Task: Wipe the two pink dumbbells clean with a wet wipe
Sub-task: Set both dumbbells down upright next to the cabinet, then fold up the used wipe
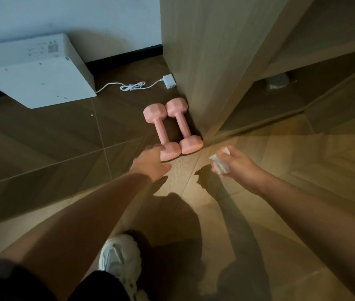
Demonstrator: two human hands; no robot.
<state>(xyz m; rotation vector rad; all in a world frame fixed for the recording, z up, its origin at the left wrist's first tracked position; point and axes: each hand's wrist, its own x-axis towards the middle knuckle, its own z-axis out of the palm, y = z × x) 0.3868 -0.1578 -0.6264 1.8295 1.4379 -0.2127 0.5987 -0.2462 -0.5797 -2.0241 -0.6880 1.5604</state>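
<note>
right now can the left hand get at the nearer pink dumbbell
Probably yes: the left hand is open with fingertips already at the near head of the left dumbbell, and nothing lies between them.

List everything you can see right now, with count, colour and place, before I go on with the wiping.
dumbbells: two, pink, side by side on the floor against the cabinet corner
wet wipe: one, white, crumpled in the right hand
cabinet: one, light wood, upper right, open shelves on its right
box-shaped unit: one, white, on the floor by the wall, upper left
cable with adapter: one, white, on the floor between the unit and the cabinet
floor: brown tiles
shoe: one, white, bottom centre
hands: left hand open, reaching to the nearer dumbbell's end; right hand holding the wipe
</note>
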